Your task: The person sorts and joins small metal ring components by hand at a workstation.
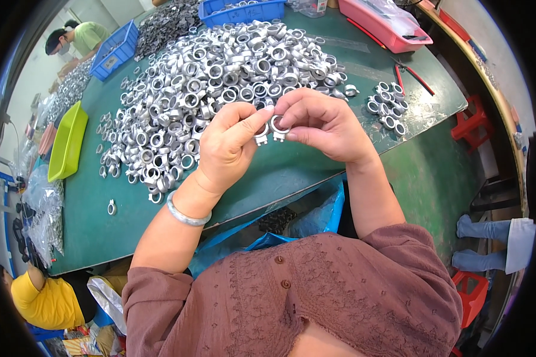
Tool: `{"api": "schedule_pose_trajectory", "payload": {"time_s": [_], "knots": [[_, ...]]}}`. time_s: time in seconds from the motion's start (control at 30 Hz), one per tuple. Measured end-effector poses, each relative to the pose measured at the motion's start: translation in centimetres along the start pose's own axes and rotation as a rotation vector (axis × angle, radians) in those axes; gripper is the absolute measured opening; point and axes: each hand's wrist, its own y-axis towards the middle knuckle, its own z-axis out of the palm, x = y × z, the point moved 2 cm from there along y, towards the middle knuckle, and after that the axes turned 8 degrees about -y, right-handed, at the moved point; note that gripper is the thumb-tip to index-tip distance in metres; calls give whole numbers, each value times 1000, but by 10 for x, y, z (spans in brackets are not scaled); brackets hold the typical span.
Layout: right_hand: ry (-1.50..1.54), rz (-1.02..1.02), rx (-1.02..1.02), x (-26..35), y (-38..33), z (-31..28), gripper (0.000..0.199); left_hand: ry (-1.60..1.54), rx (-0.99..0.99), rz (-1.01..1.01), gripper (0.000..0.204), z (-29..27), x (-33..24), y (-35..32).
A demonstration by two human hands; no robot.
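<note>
I note the ring heap [220, 83] on the tabletop [280, 172], far of both hands; small ring cluster [387, 107] right, tray [67, 143] far left, lone ring [111, 207] near-left.

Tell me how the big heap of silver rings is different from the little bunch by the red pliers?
The big heap is piled high and spreads wide; the little bunch holds few rings, lying flat. The heap is left of the hands, the bunch right. Both are silver metal rings on the green table.
</note>
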Motion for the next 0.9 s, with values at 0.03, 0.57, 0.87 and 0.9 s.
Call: {"api": "schedule_pose_trajectory", "payload": {"time_s": [0.03,0.57,0.87,0.9], "knots": [[74,14,-5,-1,0,1,18,12,4,-19,48,0,0,0],[467,403,-115,-15,1,3,13,-985,27,-1063,22,9,10,-12],[623,415,-103,-21,0,1,13,-1328,-17,-1177,49,4,19,-8],[626,422,-114,-21,0,1,14,-1343,-33,-1197,50,3,18,-7]]}}
